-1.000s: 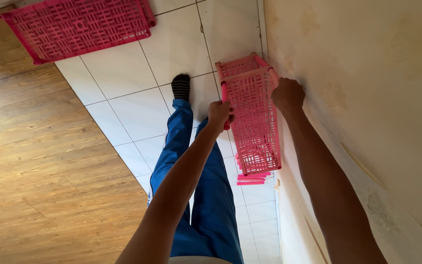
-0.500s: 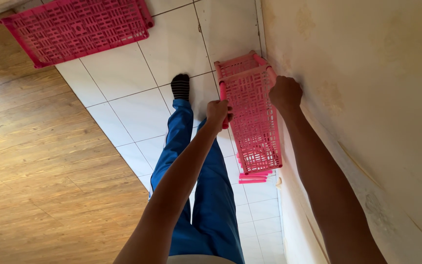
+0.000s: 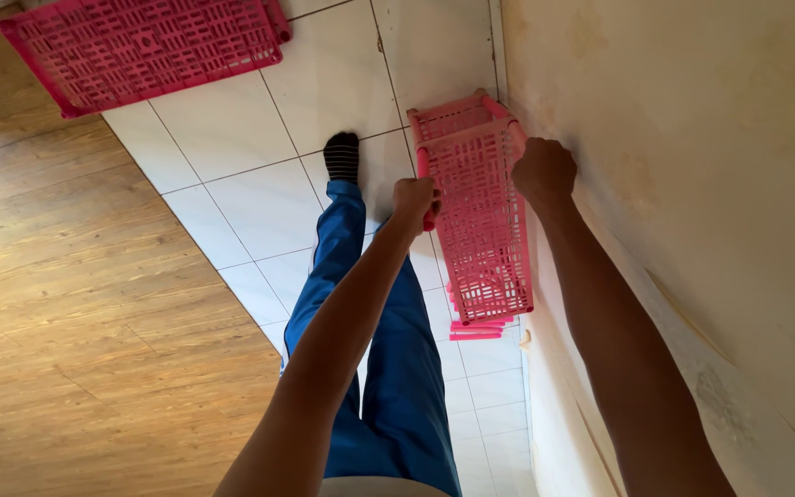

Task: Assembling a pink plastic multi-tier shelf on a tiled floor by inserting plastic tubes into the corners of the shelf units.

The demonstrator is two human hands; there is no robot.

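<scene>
The pink slatted shelf rack is standing on the white tiled floor, hard against the pale wall, and you are holding it from above by its top shelf. Your left hand is closing around the pink tube at the near corner on the side away from the wall, fingers wrapped over it. Your right hand is curling into a fist over the rail on the wall side, knuckles almost touching the plaster; whether its fingers are fully round the rail I cannot tell, since the back of the hand is hiding them. Below your hands, at least one lower shelf is showing under the top one, joined by corner tubes, so the frame is looking partly put together. A few loose pink tubes are lying on the tiles just beside the near end of the rack, not fitted to anything. Further out, your legs in blue trousers are reaching down to a dark striped sock on the tiles beside the rack. Well apart, a second pink slatted panel is lying flat where the tiles meet the wood-look flooring, unattached, so that piece and the spare tubes are appearing to be what is left.
</scene>
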